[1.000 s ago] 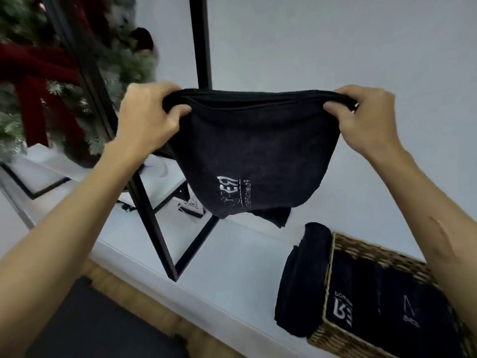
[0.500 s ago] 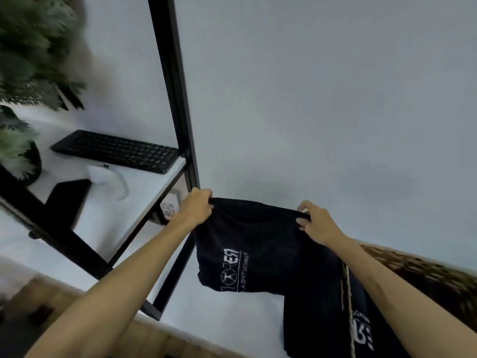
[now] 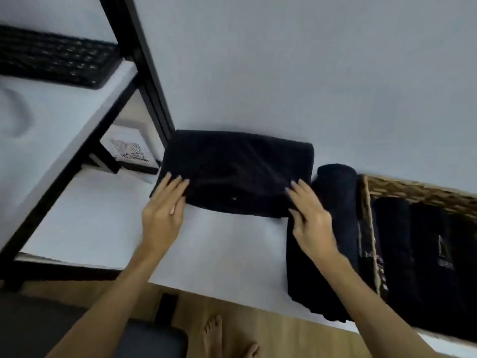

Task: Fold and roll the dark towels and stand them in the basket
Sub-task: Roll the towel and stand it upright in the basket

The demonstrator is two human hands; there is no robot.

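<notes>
Hands rest flat, fingers straight, on a folded dark towel (image 3: 236, 174) lying on the white tabletop (image 3: 232, 249), long axis left to right: left hand (image 3: 162, 213) at one end, right hand (image 3: 309, 218) nearer the wicker basket (image 3: 413, 189).

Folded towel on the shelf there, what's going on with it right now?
A person has the folded dark towel lying flat on the white shelf. The left hand and right hand rest straight-fingered on its near corners. It is not yet rolled. A rolled towel lies beside the wicker basket, which holds several dark rolls.
</notes>
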